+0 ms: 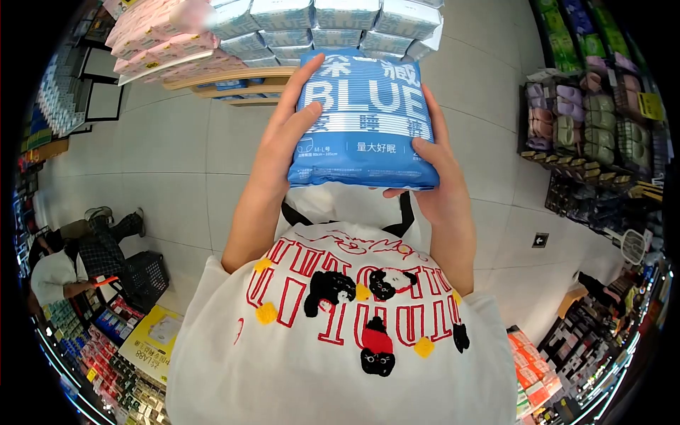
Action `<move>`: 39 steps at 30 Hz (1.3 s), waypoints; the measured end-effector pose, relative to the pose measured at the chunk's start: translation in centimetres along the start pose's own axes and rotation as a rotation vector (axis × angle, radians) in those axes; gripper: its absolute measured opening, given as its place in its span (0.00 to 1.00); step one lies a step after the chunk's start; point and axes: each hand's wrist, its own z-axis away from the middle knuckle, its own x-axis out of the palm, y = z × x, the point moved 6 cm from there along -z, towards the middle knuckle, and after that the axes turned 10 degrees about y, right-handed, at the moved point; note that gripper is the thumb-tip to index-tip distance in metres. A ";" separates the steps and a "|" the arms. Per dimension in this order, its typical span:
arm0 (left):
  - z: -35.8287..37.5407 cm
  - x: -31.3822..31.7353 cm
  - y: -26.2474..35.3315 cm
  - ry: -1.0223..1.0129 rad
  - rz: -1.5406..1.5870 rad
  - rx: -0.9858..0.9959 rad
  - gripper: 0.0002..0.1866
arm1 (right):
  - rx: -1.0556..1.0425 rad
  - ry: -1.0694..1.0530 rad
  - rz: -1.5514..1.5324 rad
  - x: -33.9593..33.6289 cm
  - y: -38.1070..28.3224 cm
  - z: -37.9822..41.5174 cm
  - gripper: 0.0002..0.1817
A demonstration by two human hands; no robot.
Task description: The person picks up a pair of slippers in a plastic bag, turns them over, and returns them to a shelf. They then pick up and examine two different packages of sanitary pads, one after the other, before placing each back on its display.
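A plump blue pack of sleep pants [365, 152], printed with large white "BLUE" lettering and Chinese characters, is held up in front of my chest. My left hand [287, 127] grips its left side, thumb on the front and a finger along the upper left edge. On the other side, my right hand [440, 152] clasps the right edge, with its thumb on the lower front. Some fingers of the right hand are hidden behind the pack. Just beyond the pack stand stacked pale blue-and-white packs [347, 18].
Pink packs [159, 28] sit beside the pale ones above a wooden shelf [205, 86]. Racks of slippers [588, 113] stand at right. A person [60, 273] with a black basket [145, 278] is at left, near a yellow sign [152, 340]. Grey tile floor [177, 142] lies between.
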 end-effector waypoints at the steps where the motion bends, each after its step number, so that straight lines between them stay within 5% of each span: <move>1: 0.0 -0.3 -0.2 -0.017 -0.011 0.026 0.31 | -0.003 -0.005 -0.001 -0.1 0.2 -0.1 0.42; 9: 0.9 -1.0 0.7 -0.172 -0.130 0.081 0.30 | 0.044 0.114 -0.141 -0.2 1.6 -0.8 0.37; 12: 2.2 -0.1 1.6 -0.130 -0.114 -0.098 0.30 | 0.045 0.116 -0.149 -0.5 2.0 -1.3 0.41; 30: 1.2 0.2 2.3 -0.131 -0.239 0.067 0.38 | 0.070 0.058 -0.162 -0.4 1.4 -1.5 0.41; 39: 1.4 -0.1 2.2 -0.020 -0.272 0.006 0.32 | 0.042 0.094 -0.129 -0.1 1.4 -1.1 0.41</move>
